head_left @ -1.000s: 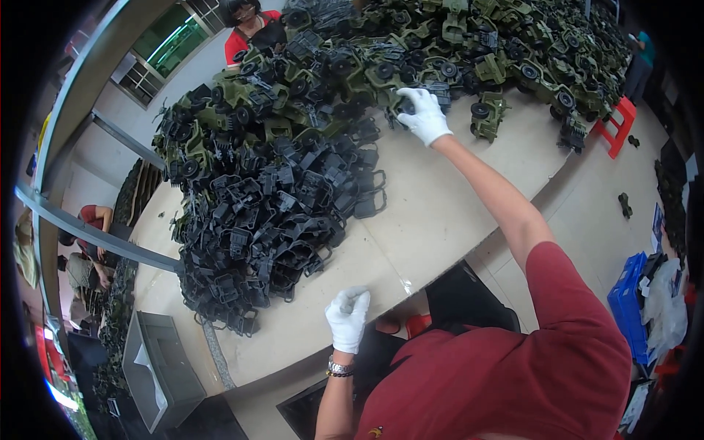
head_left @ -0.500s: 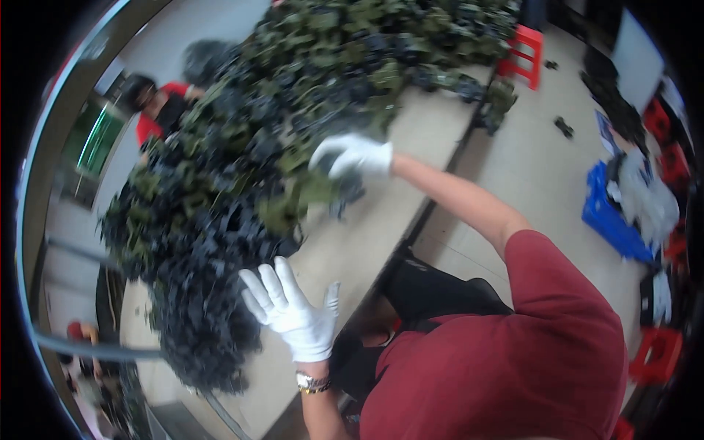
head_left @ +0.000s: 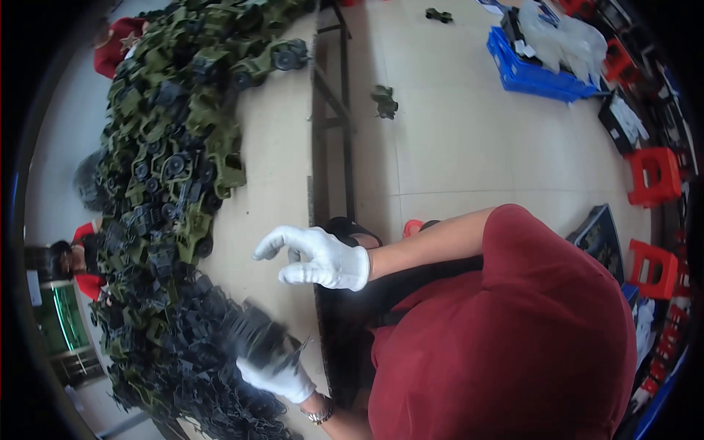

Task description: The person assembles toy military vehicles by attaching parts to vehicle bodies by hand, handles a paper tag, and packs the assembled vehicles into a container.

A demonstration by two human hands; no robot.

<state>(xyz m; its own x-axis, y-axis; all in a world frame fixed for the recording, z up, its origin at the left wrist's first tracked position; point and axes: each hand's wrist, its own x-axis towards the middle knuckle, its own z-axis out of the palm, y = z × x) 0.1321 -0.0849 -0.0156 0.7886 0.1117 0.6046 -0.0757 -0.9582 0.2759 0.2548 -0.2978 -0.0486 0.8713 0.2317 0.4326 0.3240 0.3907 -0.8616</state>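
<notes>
My left hand (head_left: pixel 279 378), white-gloved with a watch at the wrist, holds a dark grey plastic part (head_left: pixel 257 336) smeared by motion. It is at the right edge of a heap of dark plastic parts (head_left: pixel 194 359), and its fingers are partly hidden behind the part. My right hand (head_left: pixel 319 258), gloved too, hovers over the bare strip of the table (head_left: pixel 273 147). Its fingers are curved and apart, with nothing between them. Beyond lies a long pile of olive-green toy vehicles (head_left: pixel 165 165), some with black wheels showing.
Across the table, a person in red and black (head_left: pixel 86 253) stands by the pile; another red sleeve (head_left: pixel 114 51) shows farther up. A loose green toy vehicle (head_left: pixel 384 103) lies on the floor. A blue crate (head_left: pixel 539 81) with plastic bags and red stools (head_left: pixel 653 176) line the right side.
My view has swung, so the table now runs up the left side. My left hand, empty before, now holds the dark part. My right hand has drawn back from the green pile.
</notes>
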